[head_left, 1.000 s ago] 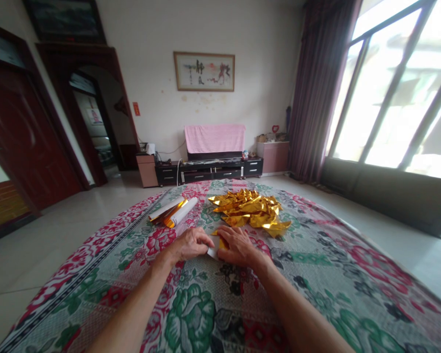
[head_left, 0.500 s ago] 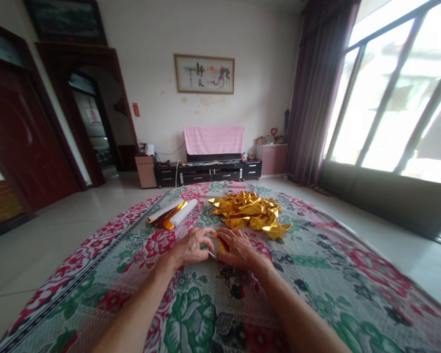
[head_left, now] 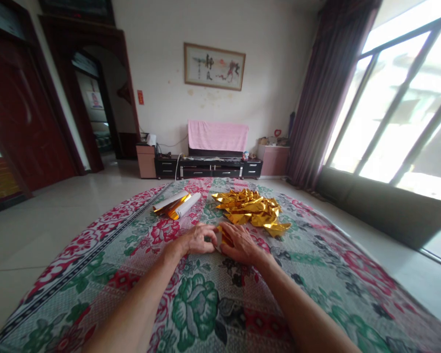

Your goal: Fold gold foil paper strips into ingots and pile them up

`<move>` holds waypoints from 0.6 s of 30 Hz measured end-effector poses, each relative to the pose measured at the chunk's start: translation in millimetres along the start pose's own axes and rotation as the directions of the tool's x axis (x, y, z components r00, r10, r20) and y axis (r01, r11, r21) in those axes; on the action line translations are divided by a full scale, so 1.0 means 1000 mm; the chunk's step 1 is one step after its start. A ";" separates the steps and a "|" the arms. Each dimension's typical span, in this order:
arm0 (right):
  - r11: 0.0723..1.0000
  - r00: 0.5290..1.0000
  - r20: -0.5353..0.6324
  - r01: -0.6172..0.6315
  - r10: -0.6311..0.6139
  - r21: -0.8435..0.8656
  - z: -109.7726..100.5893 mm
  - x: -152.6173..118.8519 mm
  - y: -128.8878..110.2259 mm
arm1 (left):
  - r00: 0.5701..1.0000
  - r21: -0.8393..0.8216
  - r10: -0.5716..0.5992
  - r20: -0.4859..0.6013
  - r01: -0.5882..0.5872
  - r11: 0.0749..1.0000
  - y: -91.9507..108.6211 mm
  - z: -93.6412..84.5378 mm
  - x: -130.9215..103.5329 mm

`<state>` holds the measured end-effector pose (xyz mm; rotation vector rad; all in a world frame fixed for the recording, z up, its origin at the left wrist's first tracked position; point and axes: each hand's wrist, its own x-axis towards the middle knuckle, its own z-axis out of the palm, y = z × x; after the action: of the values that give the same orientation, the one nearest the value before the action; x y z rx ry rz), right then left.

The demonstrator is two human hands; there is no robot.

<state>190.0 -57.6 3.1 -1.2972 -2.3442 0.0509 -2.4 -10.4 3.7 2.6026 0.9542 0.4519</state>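
Note:
Between my hands, low over the flowered tablecloth (head_left: 196, 304), is a small sheet of gold foil paper (head_left: 219, 239) with a white back. My left hand (head_left: 199, 239) pinches its left edge with curled fingers. My right hand (head_left: 238, 242) lies over the paper's right part, its thumb and fingers closed on it, so most of the sheet is hidden. Just beyond my right hand sits a heap of folded gold foil pieces (head_left: 252, 208). Farther off to the left lie rolled sheets of foil paper (head_left: 178, 205), white outside and gold inside.
The round table's cloth reaches forward toward a low black TV cabinet (head_left: 198, 171). A pink cloth (head_left: 218, 135) covers the television on it. A window (head_left: 400, 108) and a purple curtain (head_left: 338, 93) are on the right, a dark red door (head_left: 22, 108) on the left.
My view has tilted slightly. My left hand has drawn closer to my right hand, and less of the foil paper shows between them. The heap and the rolled sheets are unchanged.

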 end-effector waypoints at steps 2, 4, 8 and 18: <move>0.999 0.999 -0.022 0.031 -0.031 0.009 -0.001 -0.001 -0.001 | 1.000 0.010 0.010 0.010 -0.010 1.000 0.002 -0.001 0.000; 0.999 0.998 -0.035 0.048 -0.048 0.024 -0.001 -0.002 -0.002 | 1.000 0.009 0.021 0.019 -0.022 1.000 0.004 -0.002 0.000; 0.994 0.997 -0.014 0.075 -0.074 0.082 -0.005 -0.004 -0.004 | 0.999 -0.010 0.029 0.025 -0.029 1.000 0.005 -0.002 0.000; 0.998 1.000 0.009 0.027 -0.028 0.060 -0.001 -0.007 -0.004 | 0.999 -0.090 0.019 0.036 -0.016 0.996 0.000 -0.002 -0.002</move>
<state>189.9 -65.8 2.5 -1.2383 -2.3500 0.1181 -4.7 -10.7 5.4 2.5317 0.8791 0.4396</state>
